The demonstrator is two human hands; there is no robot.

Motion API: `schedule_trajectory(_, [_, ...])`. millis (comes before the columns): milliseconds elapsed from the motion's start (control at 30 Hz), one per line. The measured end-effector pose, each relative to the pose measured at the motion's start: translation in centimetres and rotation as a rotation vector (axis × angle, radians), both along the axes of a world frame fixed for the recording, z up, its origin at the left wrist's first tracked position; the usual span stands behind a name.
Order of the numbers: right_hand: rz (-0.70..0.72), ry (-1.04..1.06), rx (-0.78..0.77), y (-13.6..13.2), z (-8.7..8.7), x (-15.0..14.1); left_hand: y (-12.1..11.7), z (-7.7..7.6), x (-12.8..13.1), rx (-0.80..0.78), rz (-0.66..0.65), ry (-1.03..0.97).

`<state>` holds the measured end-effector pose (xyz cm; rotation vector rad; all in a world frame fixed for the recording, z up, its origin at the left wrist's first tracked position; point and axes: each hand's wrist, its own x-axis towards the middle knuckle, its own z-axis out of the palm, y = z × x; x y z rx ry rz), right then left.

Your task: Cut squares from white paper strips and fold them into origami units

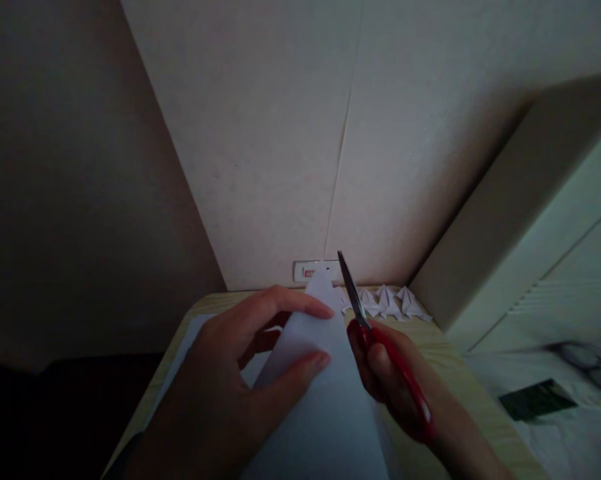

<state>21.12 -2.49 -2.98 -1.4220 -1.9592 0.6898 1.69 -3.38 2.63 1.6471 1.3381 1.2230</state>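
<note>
A tapering piece of white paper (325, 407) stands above a small table in dim light, its narrow tip pointing toward the wall and its broad end running down toward the person working. The left hand (230, 360) has hold of it by the left edge, thumb and index finger set a little apart on the near face, other fingers curled in behind. Just to the right, the right hand (415, 363) is closed around the red handles of a pair of scissors (403, 368), thumb through a loop. The dark blades stand nearly together, angled up and slightly left, beside the paper's right edge and apart from it.

Beyond the hands, a row of small folded white paper shapes (388, 303) lines the far edge of the wood-grain tabletop (433, 343), close to the wall. Another white sheet (183, 350) lies flat at the left side, partly covered by the left hand. Behind the paper's tip, a pale socket plate (299, 270) is fixed low on the light wall (265, 167); a thin line (338, 167) rising above it may be a cord or a seam. At right stands a pale cabinet (540, 220), with a dark green flat item (538, 400) lying on a white surface (550, 447) below.
</note>
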Motion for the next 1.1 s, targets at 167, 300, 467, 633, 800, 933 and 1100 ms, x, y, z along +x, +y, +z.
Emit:
schedule_trajectory(167, [-0.058,-0.277,-0.024,2.2,-4.8,1.4,0.4,0.2,-0.2,-0.011,0.055,-0.109])
schedule_trajectory(300, [-0.068,-0.462,0.017,2.5,-9.4,2.5,0.5,0.1,-0.5,0.005,0.073,-0.196])
schedule_trajectory(467, [-0.082,-0.607,-0.008,2.4,-12.2,2.9,0.6,-0.1,-0.9,-0.007,0.061,-0.205])
schedule_trajectory(633, [-0.028,-0.516,-0.031,2.7,-9.3,2.6,0.5,-0.1,-0.9,-0.008,0.083,-0.235])
schedule_trajectory(800, [0.117,-0.217,0.028,2.8,-1.1,1.2,0.7,-0.2,-1.2,0.024,0.065,-0.153])
schedule_trajectory(933, [0.229,0.270,0.098,2.7,3.9,-0.9,0.7,-0.2,-1.3,0.022,0.044,-0.119])
schedule_trajectory(1100, [0.085,0.386,0.158,2.3,5.0,-2.7,0.9,-0.6,-1.3,0.033,0.104,-0.052])
